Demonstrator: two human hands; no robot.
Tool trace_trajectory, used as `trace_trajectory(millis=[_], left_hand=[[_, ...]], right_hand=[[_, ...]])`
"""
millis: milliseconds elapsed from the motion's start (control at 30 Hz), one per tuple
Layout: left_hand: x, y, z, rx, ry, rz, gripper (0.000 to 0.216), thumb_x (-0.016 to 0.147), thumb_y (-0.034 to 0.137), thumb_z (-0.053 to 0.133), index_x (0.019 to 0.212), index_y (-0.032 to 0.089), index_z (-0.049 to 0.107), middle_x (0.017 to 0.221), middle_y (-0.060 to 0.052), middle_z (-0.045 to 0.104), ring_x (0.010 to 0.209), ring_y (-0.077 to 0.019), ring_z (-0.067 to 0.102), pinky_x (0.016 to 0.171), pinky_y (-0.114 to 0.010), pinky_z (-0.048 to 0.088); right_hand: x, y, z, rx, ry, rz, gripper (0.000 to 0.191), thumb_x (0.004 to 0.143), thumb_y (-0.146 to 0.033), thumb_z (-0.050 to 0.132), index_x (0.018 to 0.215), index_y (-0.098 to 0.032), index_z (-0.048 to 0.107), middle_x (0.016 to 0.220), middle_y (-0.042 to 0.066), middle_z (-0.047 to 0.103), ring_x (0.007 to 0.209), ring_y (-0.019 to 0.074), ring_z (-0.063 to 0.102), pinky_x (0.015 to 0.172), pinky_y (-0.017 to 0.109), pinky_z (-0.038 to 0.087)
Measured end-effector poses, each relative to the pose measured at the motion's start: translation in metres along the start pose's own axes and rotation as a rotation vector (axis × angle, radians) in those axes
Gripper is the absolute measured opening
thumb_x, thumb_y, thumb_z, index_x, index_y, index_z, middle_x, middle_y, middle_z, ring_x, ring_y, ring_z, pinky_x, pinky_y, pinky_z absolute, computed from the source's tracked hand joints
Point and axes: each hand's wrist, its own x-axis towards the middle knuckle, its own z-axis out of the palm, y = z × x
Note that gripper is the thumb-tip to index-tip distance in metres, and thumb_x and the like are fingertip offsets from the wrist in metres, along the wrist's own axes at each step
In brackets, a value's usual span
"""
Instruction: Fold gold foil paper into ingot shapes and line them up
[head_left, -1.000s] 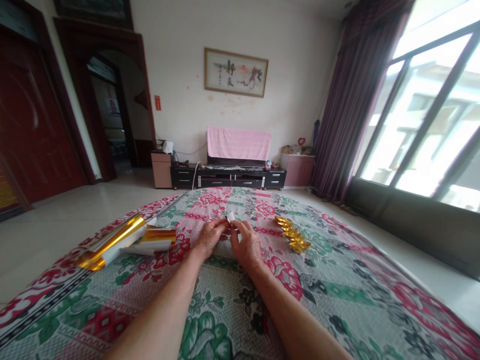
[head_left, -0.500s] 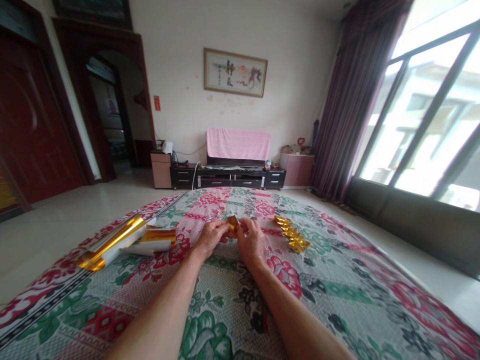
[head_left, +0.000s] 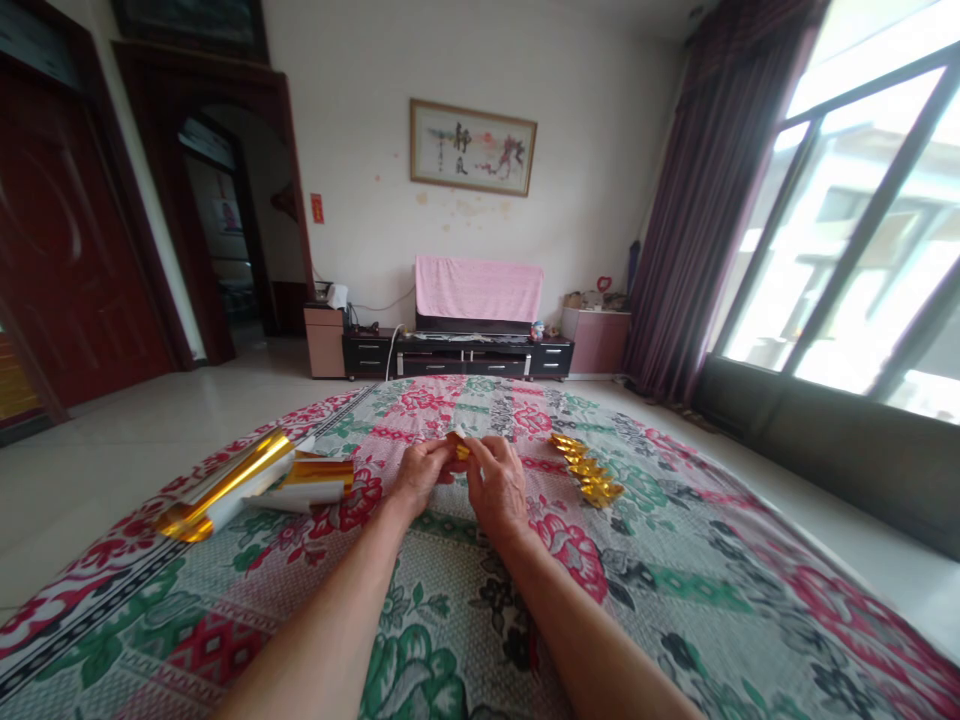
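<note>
Between my two hands, above the middle of the cloth, is a small piece of gold foil paper (head_left: 462, 452), partly hidden by the fingers. My left hand (head_left: 420, 474) pinches it from the left, thumb against fingers. From the right, my right hand (head_left: 498, 484) closes on it with thumb and index finger. A row of several folded gold paper ingots (head_left: 587, 470) stands to the right of my hands. On the left lie curled sheets of gold foil paper (head_left: 240, 485), with white backs showing.
A flowered cloth (head_left: 450, 600) covers the surface under my arms. Beyond its far edge is a black TV cabinet (head_left: 491, 360), with a pink cloth (head_left: 480, 287) draped over the thing on it. A curtain (head_left: 682, 200) and window are at the right.
My right thumb and fingers have shifted left and over the foil piece. Some white backing now shows at its top edge. The ingots and loose sheets lie as before.
</note>
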Motion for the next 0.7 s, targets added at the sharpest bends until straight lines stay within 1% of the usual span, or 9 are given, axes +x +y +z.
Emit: trace_trajectory(millis=[100, 400, 500, 700], left_hand=[[0.0003, 0.0000, -0.0003, -0.015, 0.014, -0.005, 0.029, 0.064, 0.035, 0.064, 0.084, 0.015, 0.067, 0.076, -0.007, 0.070, 0.061, -0.0157, 0.065, 0.047, -0.019, 0.040], [0.0024, -0.0019, -0.0016, -0.025, 0.018, -0.004, 0.030, 0.063, 0.034, 0.066, 0.084, 0.013, 0.067, 0.077, -0.008, 0.070, 0.061, -0.0165, 0.065, 0.045, -0.019, 0.040], [0.0025, -0.0016, -0.0016, -0.028, 0.028, -0.009, 0.030, 0.063, 0.034, 0.066, 0.084, 0.013, 0.067, 0.077, -0.008, 0.070, 0.062, -0.0163, 0.065, 0.044, -0.018, 0.040], [0.0019, -0.0010, -0.0010, -0.040, 0.034, -0.008, 0.025, 0.062, 0.028, 0.063, 0.083, 0.014, 0.066, 0.075, -0.007, 0.070, 0.060, -0.0152, 0.065, 0.045, -0.018, 0.040]], right_hand=[[-0.0001, -0.0013, -0.0005, -0.018, -0.022, -0.025, 0.028, 0.086, -0.020, 0.044, 0.109, -0.024, 0.059, 0.095, 0.005, 0.055, 0.087, 0.0176, 0.048, 0.078, 0.030, 0.037], [0.0002, -0.0001, 0.0014, -0.079, -0.044, -0.011, 0.033, 0.084, -0.017, 0.044, 0.114, -0.022, 0.056, 0.101, 0.008, 0.054, 0.088, 0.0193, 0.047, 0.076, 0.031, 0.035], [0.0001, -0.0014, -0.0003, -0.088, -0.047, -0.026, 0.034, 0.083, -0.016, 0.044, 0.113, -0.023, 0.057, 0.100, 0.007, 0.054, 0.088, 0.0195, 0.046, 0.076, 0.032, 0.035], [0.0010, -0.0036, -0.0020, -0.066, -0.073, -0.081, 0.033, 0.081, -0.013, 0.046, 0.109, -0.025, 0.058, 0.100, 0.005, 0.056, 0.090, 0.0190, 0.046, 0.079, 0.031, 0.034]])
